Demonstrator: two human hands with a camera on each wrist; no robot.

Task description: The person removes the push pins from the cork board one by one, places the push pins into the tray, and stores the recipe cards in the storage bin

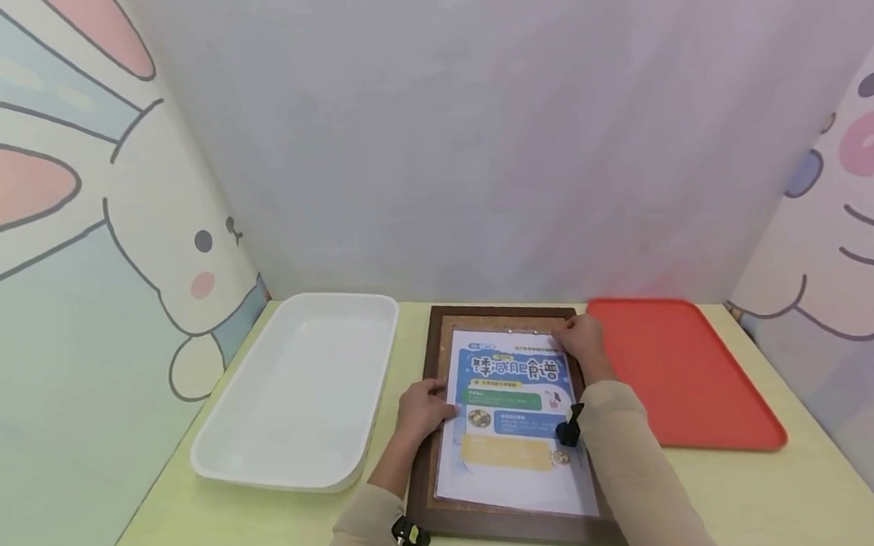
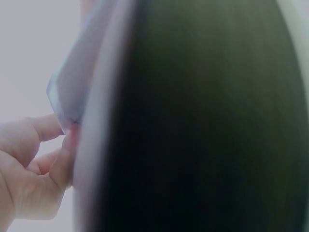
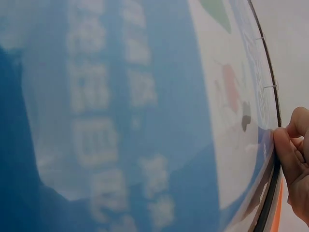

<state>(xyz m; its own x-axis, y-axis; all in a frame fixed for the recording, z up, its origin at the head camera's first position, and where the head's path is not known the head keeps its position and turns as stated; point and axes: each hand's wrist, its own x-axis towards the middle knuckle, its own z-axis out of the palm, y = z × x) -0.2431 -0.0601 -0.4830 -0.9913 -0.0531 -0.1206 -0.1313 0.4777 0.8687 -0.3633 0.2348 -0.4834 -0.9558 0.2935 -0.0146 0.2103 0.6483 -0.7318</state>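
Note:
A printed poster (image 1: pixel 510 435) with blue, green and yellow panels lies on a cork board (image 1: pixel 441 344) in a dark wooden frame (image 1: pixel 523 528). Two small pins (image 3: pixel 270 87) stand along the poster's top edge. My right hand (image 1: pixel 584 346) is at the top right corner, thumb and finger pinched together. Its fingertips (image 3: pixel 280 133) hide the small thing between them. At the poster's left edge, my left hand (image 1: pixel 421 409) reaches over the frame and pinches the sheet. The left wrist view shows that hand (image 2: pixel 34 169) at a pale edge; a dark blurred shape covers the rest.
On the left stands a white tray (image 1: pixel 294 399). A flat red tray (image 1: pixel 702 374) lies to the right, close to the frame. Painted walls (image 1: pixel 429 140) enclose the pale yellow table (image 1: pixel 220 541) at the back and both sides.

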